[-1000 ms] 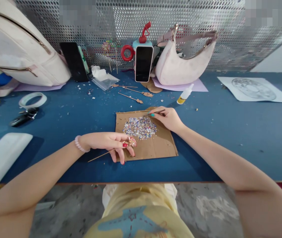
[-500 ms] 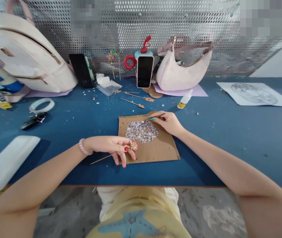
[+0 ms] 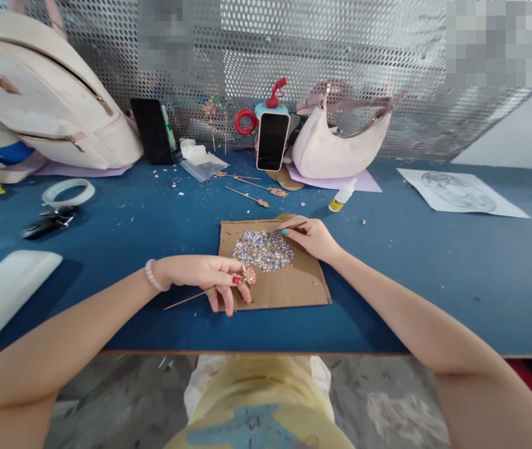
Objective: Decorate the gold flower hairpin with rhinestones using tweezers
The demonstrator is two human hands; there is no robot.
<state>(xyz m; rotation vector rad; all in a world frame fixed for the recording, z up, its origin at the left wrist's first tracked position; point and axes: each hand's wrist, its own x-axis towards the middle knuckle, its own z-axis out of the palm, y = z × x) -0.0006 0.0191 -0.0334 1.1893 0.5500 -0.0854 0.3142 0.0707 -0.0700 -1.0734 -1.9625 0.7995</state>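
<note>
My left hand (image 3: 203,273) is closed on a hair stick, pinching it just below its pink jewelled head (image 3: 249,274). The thin shaft (image 3: 184,301) sticks out behind toward the left, and the other fingers rest low over the cardboard's edge. In my right hand (image 3: 316,239) is a pair of dark, slim tweezers (image 3: 296,227), held between thumb and fingers. Their tips reach the upper right edge of a pile of small, shiny rhinestones (image 3: 263,251). That pile lies on a brown cardboard sheet (image 3: 294,292). Whether the tips hold a stone is too small to tell.
Behind the cardboard lie several hair sticks (image 3: 249,197) and a small glue bottle (image 3: 343,195). Farther back stand two phones, a cup (image 3: 271,107), a white handbag (image 3: 340,146) and a backpack (image 3: 55,93). A tape roll (image 3: 68,192) and a white device (image 3: 10,293) lie left; a printed sheet (image 3: 462,193) right.
The whole view has shifted a little, so most things sit slightly farther left. Both hands keep nearly the same pose and hold the same things over the cardboard.
</note>
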